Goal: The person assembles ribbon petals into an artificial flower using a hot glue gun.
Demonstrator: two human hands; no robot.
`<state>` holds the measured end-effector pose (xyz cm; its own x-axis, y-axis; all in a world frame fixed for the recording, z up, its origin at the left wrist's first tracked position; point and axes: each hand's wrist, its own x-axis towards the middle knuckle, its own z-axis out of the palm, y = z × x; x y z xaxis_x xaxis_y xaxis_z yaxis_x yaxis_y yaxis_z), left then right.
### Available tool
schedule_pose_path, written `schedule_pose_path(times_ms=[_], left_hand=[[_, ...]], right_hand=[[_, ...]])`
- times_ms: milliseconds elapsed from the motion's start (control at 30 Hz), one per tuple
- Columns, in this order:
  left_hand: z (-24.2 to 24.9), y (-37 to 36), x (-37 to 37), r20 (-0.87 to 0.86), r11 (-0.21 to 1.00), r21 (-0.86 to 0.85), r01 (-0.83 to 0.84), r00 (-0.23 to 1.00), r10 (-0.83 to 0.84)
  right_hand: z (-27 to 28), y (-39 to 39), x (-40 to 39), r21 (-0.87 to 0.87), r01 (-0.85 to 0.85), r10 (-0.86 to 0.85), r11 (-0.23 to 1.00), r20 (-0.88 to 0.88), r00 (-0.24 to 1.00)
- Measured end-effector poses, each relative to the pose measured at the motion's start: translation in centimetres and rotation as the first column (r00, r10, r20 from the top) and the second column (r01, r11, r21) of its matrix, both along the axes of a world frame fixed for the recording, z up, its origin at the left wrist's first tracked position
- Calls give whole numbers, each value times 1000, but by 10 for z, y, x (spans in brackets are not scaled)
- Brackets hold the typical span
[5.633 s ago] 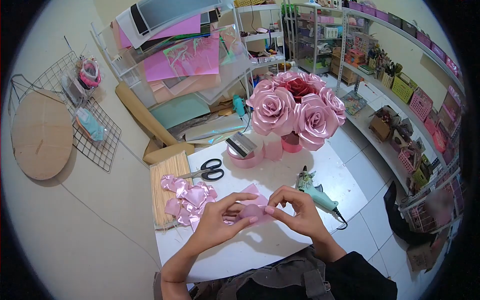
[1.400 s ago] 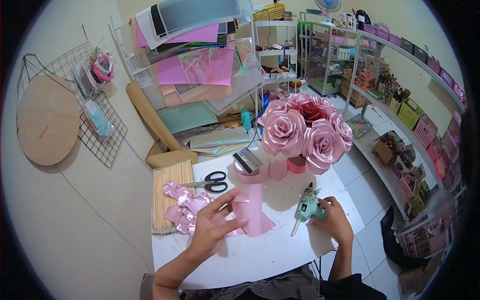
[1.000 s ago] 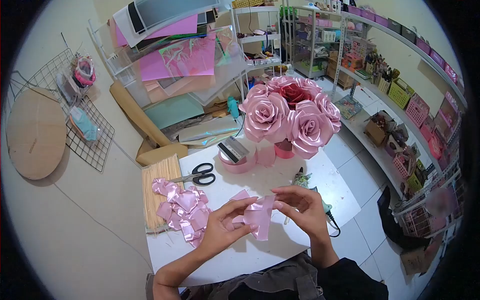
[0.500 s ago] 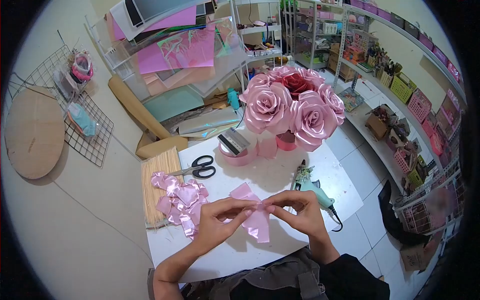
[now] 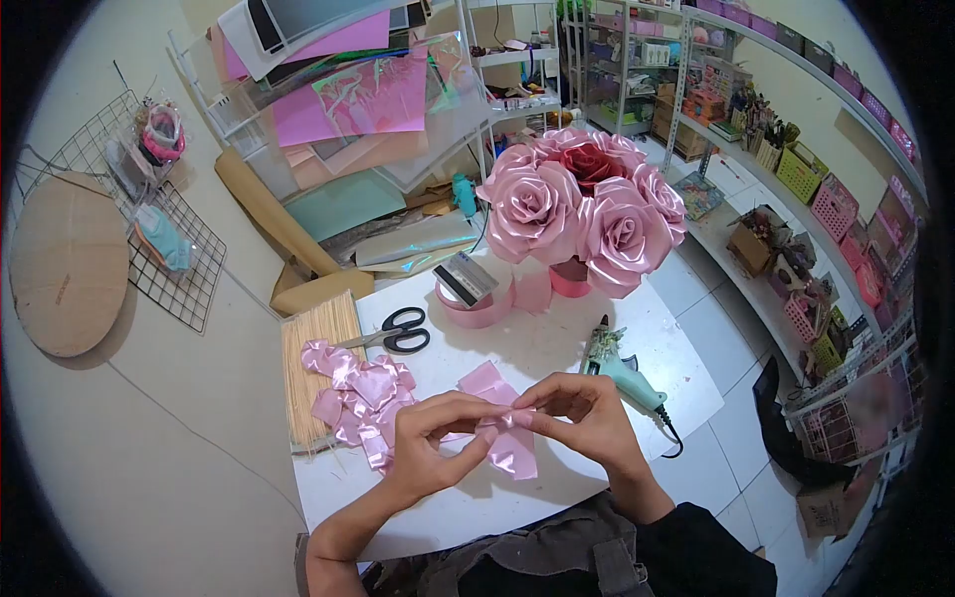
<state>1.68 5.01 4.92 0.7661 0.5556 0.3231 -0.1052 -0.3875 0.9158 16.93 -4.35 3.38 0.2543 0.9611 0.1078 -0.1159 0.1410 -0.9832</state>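
A short piece of pink satin ribbon (image 5: 515,457) is pinched between my two hands over the white table, its ends sticking out above and below. My left hand (image 5: 438,438) closes its thumb and fingers on the ribbon's left edge. From the other side my right hand (image 5: 582,423) grips it near the middle, thumb and fingertips almost meeting the left ones. Folds bunch up between the fingertips, which partly cover them. Left of my left hand, a heap of cut pink ribbon pieces (image 5: 363,393) lies on the table and over a bundle of thin wooden sticks (image 5: 310,373).
Black-handled scissors (image 5: 403,331) rest beyond the heap. A mint glue gun (image 5: 627,376) lies to the right, its cord trailing off the table (image 5: 477,348). Ribbon rolls (image 5: 476,310) stand behind, beside large pink ribbon roses (image 5: 627,234) with one red bloom. Shelves (image 5: 746,224) line the right.
My right thumb and fingers have shifted slightly left across the ribbon, and its middle is now more folded. Both hands keep hold of it; the other things stay in place.
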Motion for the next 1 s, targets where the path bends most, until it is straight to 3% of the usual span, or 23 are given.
schedule_pose_path(times_ms=[267,467,533,667,867,1000], left_hand=[[2,-4,2,-101,992,-89,-90,992,81],[-5,-4,2,-57,985,-95,-147,988,142],[-5,-4,2,-47,984,21,-179,983,180],[-5,-6,3,-32,980,19,-197,980,197],[-8,-5,4,-12,981,-57,-184,983,183],[-7,-3,4,7,973,-116,-199,979,202]], right_hand=[[0,1,-6,-18,29,-29,999,15,999],[-3,3,-9,-2,37,-37,999,-7,999],[-4,4,-9,18,38,-37,999,-55,998],[-2,4,-9,8,42,-41,999,-56,998],[-5,5,-7,8,39,-39,999,-47,998],[-2,5,-2,12,-36,37,999,-156,987]])
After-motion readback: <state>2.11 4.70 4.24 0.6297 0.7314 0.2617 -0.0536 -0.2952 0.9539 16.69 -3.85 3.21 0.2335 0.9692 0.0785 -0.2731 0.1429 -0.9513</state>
